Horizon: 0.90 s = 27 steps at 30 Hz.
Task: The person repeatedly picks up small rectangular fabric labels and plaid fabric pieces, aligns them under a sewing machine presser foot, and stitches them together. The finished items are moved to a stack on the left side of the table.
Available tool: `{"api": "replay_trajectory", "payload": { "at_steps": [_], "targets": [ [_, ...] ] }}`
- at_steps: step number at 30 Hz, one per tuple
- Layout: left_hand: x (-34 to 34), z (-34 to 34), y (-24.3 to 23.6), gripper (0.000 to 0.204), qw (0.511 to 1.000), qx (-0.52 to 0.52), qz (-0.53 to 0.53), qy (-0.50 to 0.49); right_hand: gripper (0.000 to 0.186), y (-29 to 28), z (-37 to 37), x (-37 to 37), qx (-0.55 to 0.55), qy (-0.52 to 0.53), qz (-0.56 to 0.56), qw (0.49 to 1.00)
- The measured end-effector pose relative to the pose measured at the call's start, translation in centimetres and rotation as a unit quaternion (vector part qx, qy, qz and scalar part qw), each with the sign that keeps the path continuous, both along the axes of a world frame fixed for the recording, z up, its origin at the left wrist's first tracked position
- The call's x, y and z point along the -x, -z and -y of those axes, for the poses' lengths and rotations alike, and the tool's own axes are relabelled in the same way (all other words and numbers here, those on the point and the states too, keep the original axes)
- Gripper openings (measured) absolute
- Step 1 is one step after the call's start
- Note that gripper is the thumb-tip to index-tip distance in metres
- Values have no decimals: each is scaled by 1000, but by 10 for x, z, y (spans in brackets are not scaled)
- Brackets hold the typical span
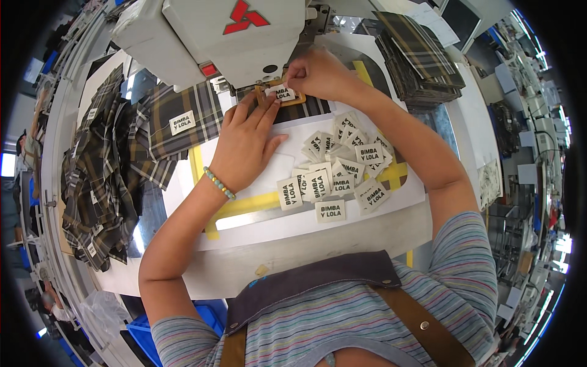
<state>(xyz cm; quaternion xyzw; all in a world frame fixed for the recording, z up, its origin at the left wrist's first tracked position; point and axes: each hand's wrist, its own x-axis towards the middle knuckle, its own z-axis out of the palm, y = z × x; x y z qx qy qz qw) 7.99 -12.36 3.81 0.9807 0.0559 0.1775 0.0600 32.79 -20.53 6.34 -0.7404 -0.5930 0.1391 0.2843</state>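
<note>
So you're right up at the sewing machine (232, 37), the big pale grey head sitting at the far edge of the table (342, 235), and everything kind of hangs off that. Directly under the machine's front there's a small tan clamp frame (276, 96) with one woven label (283, 93) sitting inside it, on top of a plaid fabric piece (306, 109). Your right hand (318, 73) is just to the right of the machine's needle area, fingertips pinched together on the upper right corner of that label. Your left hand (244, 144) lies flat just in front of the machine, fingers a little spread and stretched out, with the tips touching the left side of the frame; there's a beaded bracelet (219, 183) on that wrist. Nearer to you than the machine, and off to its right, a loose pile of spare labels (339, 168) is scattered over the white template board (269, 211) with its yellow tape strips (244, 205). Left of the machine there's a heap of finished plaid pieces (104, 177), one with a label already on it. Right of the machine, a neat stack of plaid pieces (419, 58) sits well apart from your hands.
</note>
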Motion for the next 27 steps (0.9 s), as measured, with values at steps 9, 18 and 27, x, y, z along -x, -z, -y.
{"api": "replay_trajectory", "payload": {
  "at_steps": [9, 18, 27],
  "targets": [
    [-3, -10, 6, 56, 996, 75, 48, 11, 23, 2, 37, -10, -126, -212, 234, 940],
    [-8, -14, 8, 59, 998, 32, 43, 21, 27, 11, 37, 9, -102, -194, 275, 936],
    [3, -23, -2, 39, 996, 2, 90, 3, 37, 31, 32, 15, -155, -192, 134, 960]
  ]
}}
